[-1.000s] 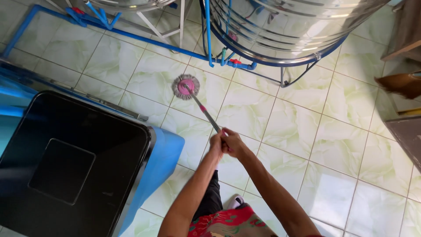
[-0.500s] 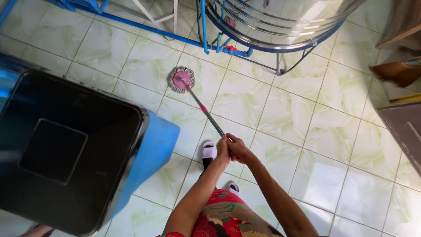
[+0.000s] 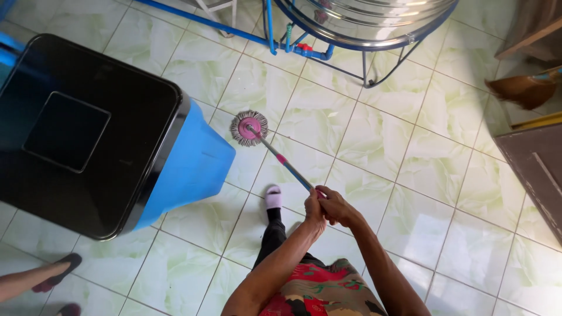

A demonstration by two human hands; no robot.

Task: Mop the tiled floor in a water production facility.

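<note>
Both hands grip the end of a mop handle [image 3: 290,167]. My left hand [image 3: 314,212] sits just in front of my right hand [image 3: 338,208]; the two touch each other. The handle slants up and left to a round mop head [image 3: 249,127] with a pink centre and grey strands, flat on the pale green tiled floor [image 3: 374,140]. The mop head lies close to the blue side of a large bin [image 3: 193,164]. One foot in a white slipper [image 3: 273,197] stands just left of the handle.
The blue bin has a black lid [image 3: 88,126] and fills the left. A steel tank on a blue frame [image 3: 363,23] stands at the top. A broom [image 3: 524,90] and dark wooden furniture [image 3: 535,169] are right. Another person's foot [image 3: 41,275] shows bottom left.
The mop head has slid back toward me and toward the bin. My hands drew in with the handle, and the view has shifted forward so the bin lid fills more of the left.
</note>
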